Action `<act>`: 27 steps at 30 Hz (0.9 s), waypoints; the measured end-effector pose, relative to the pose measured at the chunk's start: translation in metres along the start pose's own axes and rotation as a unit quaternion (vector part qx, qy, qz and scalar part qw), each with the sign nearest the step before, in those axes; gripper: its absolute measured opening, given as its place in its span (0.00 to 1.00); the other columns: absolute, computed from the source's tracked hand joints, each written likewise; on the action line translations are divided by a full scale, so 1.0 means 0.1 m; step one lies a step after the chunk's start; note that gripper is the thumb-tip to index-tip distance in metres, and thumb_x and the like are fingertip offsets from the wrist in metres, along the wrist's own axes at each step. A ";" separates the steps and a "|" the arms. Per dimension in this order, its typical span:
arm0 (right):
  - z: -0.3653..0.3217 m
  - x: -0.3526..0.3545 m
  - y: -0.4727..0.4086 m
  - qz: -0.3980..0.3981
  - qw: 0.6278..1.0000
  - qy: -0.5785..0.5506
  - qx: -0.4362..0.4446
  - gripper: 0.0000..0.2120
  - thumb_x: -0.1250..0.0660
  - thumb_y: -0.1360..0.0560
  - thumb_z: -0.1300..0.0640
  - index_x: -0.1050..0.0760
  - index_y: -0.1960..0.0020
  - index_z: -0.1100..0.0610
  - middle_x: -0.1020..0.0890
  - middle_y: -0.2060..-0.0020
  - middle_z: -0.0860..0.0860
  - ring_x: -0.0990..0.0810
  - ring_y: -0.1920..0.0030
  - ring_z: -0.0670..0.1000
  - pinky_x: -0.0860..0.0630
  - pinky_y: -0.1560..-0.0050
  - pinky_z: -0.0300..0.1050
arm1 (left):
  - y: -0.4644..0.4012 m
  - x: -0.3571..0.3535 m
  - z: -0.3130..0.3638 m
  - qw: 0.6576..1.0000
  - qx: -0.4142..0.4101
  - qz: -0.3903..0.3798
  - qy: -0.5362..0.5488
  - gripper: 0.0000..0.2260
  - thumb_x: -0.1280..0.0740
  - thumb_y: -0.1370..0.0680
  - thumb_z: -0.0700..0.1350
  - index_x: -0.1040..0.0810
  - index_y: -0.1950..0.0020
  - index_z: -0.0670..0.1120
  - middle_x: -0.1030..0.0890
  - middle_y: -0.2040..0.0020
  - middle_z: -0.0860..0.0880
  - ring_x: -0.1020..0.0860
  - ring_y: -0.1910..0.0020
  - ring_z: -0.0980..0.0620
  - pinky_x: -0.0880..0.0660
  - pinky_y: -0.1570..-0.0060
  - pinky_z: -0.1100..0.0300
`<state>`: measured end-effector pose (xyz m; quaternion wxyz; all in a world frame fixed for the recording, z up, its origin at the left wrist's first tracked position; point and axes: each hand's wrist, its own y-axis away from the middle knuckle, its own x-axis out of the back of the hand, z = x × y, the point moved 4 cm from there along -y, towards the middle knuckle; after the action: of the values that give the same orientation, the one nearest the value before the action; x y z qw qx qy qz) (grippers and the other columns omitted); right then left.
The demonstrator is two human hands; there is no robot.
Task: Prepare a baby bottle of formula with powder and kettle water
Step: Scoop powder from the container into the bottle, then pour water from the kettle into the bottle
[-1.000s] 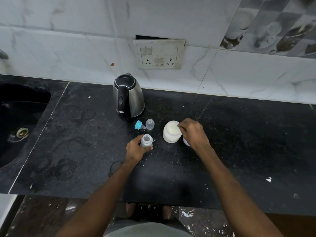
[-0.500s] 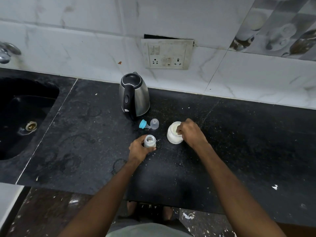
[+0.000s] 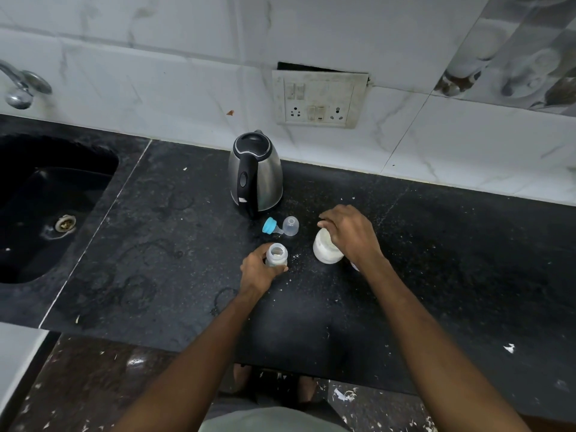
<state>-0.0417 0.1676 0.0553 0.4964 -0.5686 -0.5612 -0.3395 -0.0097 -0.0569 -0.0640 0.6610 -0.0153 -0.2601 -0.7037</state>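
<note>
A small clear baby bottle (image 3: 276, 254) stands upright and uncapped on the black counter, with some powder in its bottom. My left hand (image 3: 260, 271) grips it from the near left side. A white powder jar (image 3: 324, 251) stands open to the right of the bottle. My right hand (image 3: 350, 233) hovers over the jar's mouth with fingertips pinched; what they hold is hidden. The bottle's blue-ringed teat (image 3: 270, 226) and clear cap (image 3: 291, 226) lie behind the bottle. A steel kettle (image 3: 255, 174) with a black handle stands at the back.
A black sink (image 3: 46, 201) is sunk into the counter at the left, with a tap (image 3: 18, 88) above it. A wall socket panel (image 3: 319, 99) is above the kettle. Spilled powder grains dot the counter (image 3: 452, 260) around the bottle. The counter's front edge is near my body.
My right hand has shifted from the jar's right side to over its mouth. My left hand keeps hold of the bottle. The camera has tilted slightly.
</note>
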 end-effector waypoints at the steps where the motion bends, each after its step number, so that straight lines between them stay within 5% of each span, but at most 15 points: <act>1: -0.07 -0.03 -0.05 0.006 1.000 -0.002 0.008 0.08 0.27 0.22 0.55 0.14 0.46 0.56 0.14 0.52 0.53 0.18 0.52 0.56 0.20 0.56 0.51 | -0.01 0.02 -0.01 1.000 -0.001 0.004 0.003 0.25 0.17 0.35 0.41 0.17 0.41 0.55 0.13 0.50 0.57 0.16 0.47 0.52 0.20 0.37 0.48; 7: -0.41 -0.26 -0.29 -0.030 0.999 -0.034 0.017 0.08 0.31 0.20 0.58 0.15 0.44 0.58 0.14 0.49 0.55 0.18 0.49 0.57 0.21 0.50 0.53 | -0.03 0.14 0.01 1.000 -0.021 -0.004 0.007 0.26 0.16 0.35 0.39 0.18 0.40 0.52 0.14 0.47 0.54 0.17 0.46 0.52 0.21 0.38 0.54; 13: -0.55 -0.48 -0.46 -0.060 0.996 -0.068 0.022 0.10 0.31 0.20 0.59 0.16 0.40 0.57 0.15 0.46 0.54 0.18 0.46 0.56 0.23 0.45 0.49 | -0.02 0.17 0.06 0.999 -0.045 -0.023 0.004 0.25 0.18 0.34 0.34 0.19 0.41 0.48 0.16 0.49 0.53 0.19 0.52 0.58 0.26 0.52 0.76; 17: -0.65 -0.57 -0.57 -0.035 0.978 -0.199 -0.059 0.10 0.27 0.23 0.59 0.16 0.42 0.57 0.14 0.51 0.52 0.16 0.52 0.49 0.19 0.47 0.46 | -0.04 0.16 0.06 0.998 -0.039 -0.042 -0.022 0.32 0.17 0.34 0.39 0.22 0.32 0.45 0.17 0.42 0.51 0.19 0.44 0.55 0.26 0.43 0.70; 22: -0.99 -0.67 -0.71 -0.040 0.883 -0.430 -0.186 0.17 0.25 0.24 0.50 0.19 0.38 0.57 0.15 0.52 0.44 0.18 0.52 0.38 0.24 0.51 0.27 | -0.03 0.22 0.05 0.995 -0.011 -0.097 -0.026 0.55 0.14 0.36 0.45 0.42 0.17 0.45 0.30 0.22 0.50 0.32 0.24 0.53 0.36 0.26 0.61; 27: -1.24 -0.81 -0.86 -0.025 0.848 -0.483 -0.218 0.20 0.25 0.26 0.42 0.17 0.43 0.56 0.15 0.55 0.43 0.16 0.54 0.38 0.21 0.50 0.31 | -0.04 0.39 0.02 0.996 -0.024 -0.081 -0.024 0.54 0.15 0.36 0.49 0.42 0.17 0.46 0.34 0.19 0.50 0.34 0.21 0.53 0.37 0.28 0.63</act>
<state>-0.1158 0.0153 0.0285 0.0178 -0.7398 -0.6560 -0.1482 -0.0193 -0.0920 -0.0494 0.5945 -0.0271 -0.2594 -0.7606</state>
